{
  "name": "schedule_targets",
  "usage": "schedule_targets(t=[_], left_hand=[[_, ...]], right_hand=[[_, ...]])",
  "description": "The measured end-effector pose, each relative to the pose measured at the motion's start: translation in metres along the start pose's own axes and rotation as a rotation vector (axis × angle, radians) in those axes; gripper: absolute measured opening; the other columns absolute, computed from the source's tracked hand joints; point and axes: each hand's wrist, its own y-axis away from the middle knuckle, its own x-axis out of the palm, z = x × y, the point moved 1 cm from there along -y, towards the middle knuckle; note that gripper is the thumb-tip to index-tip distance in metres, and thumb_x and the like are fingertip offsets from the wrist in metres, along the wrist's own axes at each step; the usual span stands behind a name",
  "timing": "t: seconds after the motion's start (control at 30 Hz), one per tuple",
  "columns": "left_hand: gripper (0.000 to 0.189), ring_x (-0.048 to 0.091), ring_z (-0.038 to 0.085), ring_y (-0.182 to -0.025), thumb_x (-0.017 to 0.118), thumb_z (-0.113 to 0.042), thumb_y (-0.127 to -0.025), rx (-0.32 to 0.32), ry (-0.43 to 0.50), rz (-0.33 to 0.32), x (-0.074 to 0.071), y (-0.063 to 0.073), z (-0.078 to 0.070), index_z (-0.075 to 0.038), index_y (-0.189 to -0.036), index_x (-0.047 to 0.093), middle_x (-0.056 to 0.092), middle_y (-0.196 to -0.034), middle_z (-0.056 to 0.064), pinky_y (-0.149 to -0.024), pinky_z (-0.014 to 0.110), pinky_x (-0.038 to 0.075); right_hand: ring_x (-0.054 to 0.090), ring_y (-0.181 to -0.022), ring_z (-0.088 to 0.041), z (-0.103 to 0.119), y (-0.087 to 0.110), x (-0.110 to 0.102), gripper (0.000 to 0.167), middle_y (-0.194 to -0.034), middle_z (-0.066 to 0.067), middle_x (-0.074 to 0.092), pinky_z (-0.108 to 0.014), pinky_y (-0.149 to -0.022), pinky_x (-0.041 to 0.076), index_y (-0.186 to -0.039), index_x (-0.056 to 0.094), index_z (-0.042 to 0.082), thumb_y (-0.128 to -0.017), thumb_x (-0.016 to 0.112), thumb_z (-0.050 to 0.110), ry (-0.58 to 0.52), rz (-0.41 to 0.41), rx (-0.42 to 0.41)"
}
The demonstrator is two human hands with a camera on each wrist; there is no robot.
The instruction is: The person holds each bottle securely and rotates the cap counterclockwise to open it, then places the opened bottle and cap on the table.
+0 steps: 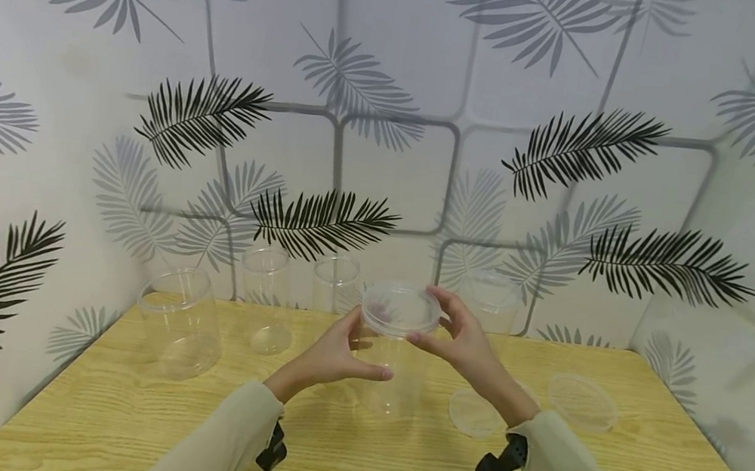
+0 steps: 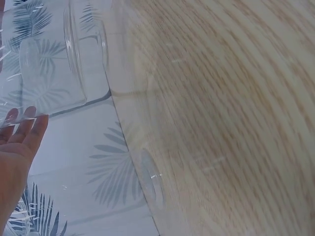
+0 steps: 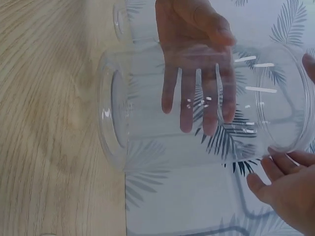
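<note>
In the head view my left hand holds a clear plastic jar at mid-height, thumb in front and fingers behind. A round clear lid lies over the jar's mouth, and my right hand pinches its edge between thumb and fingers. The right wrist view shows my left hand's fingers through the jar wall, with my right hand at the lid end. In the left wrist view my left hand touches the jar. Whether the jar's base touches the table cannot be told.
A wide clear jar stands at the left. Behind are clear jars, one left of centre, one near the middle and one at the right. Flat clear lids lie on the wooden table, before a patterned wall.
</note>
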Motion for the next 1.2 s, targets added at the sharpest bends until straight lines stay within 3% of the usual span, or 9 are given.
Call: schedule_targets(t=[0.13, 0.23, 0.33, 0.4, 0.57, 0.73, 0.9, 1.03, 1.2], left_hand=[[0.094, 0.041, 0.031, -0.128, 0.078, -0.012, -0.071, 0.013, -0.001, 0.025, 0.000, 0.000, -0.001, -0.016, -0.144, 0.021, 0.033, -0.144, 0.013, -0.103, 0.051, 0.035], [0.094, 0.043, 0.031, -0.126, 0.079, -0.012, -0.070, 0.021, 0.007, 0.041, 0.000, 0.000, -0.001, -0.017, -0.144, 0.021, 0.034, -0.144, 0.012, -0.103, 0.051, 0.036], [0.093, 0.043, 0.031, -0.126, 0.079, -0.013, -0.070, 0.024, 0.016, 0.053, 0.000, 0.000, 0.000, -0.017, -0.144, 0.022, 0.034, -0.144, 0.011, -0.103, 0.052, 0.035], [0.092, 0.044, 0.029, -0.125, 0.079, -0.015, -0.070, 0.029, 0.016, 0.052, -0.001, -0.002, 0.007, -0.021, -0.143, 0.024, 0.035, -0.143, 0.008, -0.103, 0.051, 0.036], [0.091, 0.046, 0.025, -0.125, 0.081, -0.020, -0.069, 0.024, -0.003, 0.039, -0.002, -0.007, 0.026, -0.030, -0.141, 0.026, 0.037, -0.142, -0.001, -0.103, 0.045, 0.038], [0.091, 0.043, 0.029, -0.126, 0.080, -0.015, -0.069, 0.002, -0.002, 0.028, -0.002, -0.003, 0.013, -0.022, -0.142, 0.025, 0.035, -0.143, 0.004, -0.103, 0.047, 0.037], [0.092, 0.042, 0.032, -0.126, 0.079, -0.014, -0.070, -0.005, -0.013, 0.008, -0.002, 0.001, 0.001, -0.017, -0.143, 0.023, 0.036, -0.143, 0.008, -0.103, 0.049, 0.037], [0.093, 0.041, 0.032, -0.127, 0.079, -0.015, -0.070, -0.003, -0.017, -0.011, -0.003, -0.001, 0.010, -0.020, -0.143, 0.023, 0.036, -0.142, 0.007, -0.103, 0.049, 0.037], [0.094, 0.041, 0.026, -0.127, 0.080, -0.019, -0.070, 0.002, -0.032, -0.025, -0.005, -0.005, 0.026, -0.022, -0.144, 0.022, 0.036, -0.143, 0.001, -0.103, 0.046, 0.038]], right_hand=[[0.031, -0.130, -0.040, -0.006, -0.004, -0.010, 0.075, -0.145, -0.017, 0.029, -0.036, -0.095, 0.046, -0.143, 0.023, 0.007, -0.083, 0.067, 0.016, -0.145, 0.148, -0.007], [0.035, -0.128, -0.036, -0.009, -0.009, -0.015, 0.073, -0.145, -0.019, 0.027, -0.025, -0.090, 0.047, -0.144, 0.020, 0.006, -0.085, 0.064, 0.012, -0.244, 0.258, -0.009], [0.037, -0.126, -0.033, -0.010, -0.013, -0.019, 0.073, -0.144, -0.020, 0.026, -0.025, -0.091, 0.046, -0.145, 0.017, 0.006, -0.087, 0.061, 0.011, -0.301, 0.342, -0.008], [0.036, -0.126, -0.033, -0.010, -0.014, -0.021, 0.074, -0.144, -0.020, 0.026, -0.026, -0.092, 0.045, -0.146, 0.015, 0.006, -0.088, 0.060, 0.012, -0.312, 0.376, -0.006], [0.035, -0.128, -0.032, -0.011, -0.015, -0.022, 0.075, -0.146, -0.020, 0.024, -0.026, -0.094, 0.044, -0.146, 0.011, 0.005, -0.089, 0.059, 0.013, -0.327, 0.409, -0.005], [0.038, -0.127, -0.022, -0.011, -0.012, -0.021, 0.075, -0.148, -0.019, 0.021, -0.024, -0.094, 0.044, -0.146, 0.013, 0.006, -0.088, 0.060, 0.012, -0.299, 0.344, -0.017], [0.029, -0.133, -0.034, -0.005, -0.006, -0.013, 0.078, -0.150, -0.015, 0.020, -0.031, -0.098, 0.043, -0.145, 0.018, 0.005, -0.083, 0.066, 0.013, -0.185, 0.174, -0.014], [0.027, -0.133, -0.037, 0.001, -0.002, -0.002, 0.080, -0.148, -0.013, 0.025, -0.049, -0.103, 0.036, -0.143, 0.022, 0.008, -0.080, 0.071, 0.015, -0.063, 0.036, 0.010], [0.031, -0.131, -0.037, 0.004, 0.000, 0.008, 0.081, -0.147, -0.011, 0.027, -0.052, -0.103, 0.035, -0.143, 0.025, 0.011, -0.078, 0.073, 0.020, 0.032, -0.059, 0.053]])
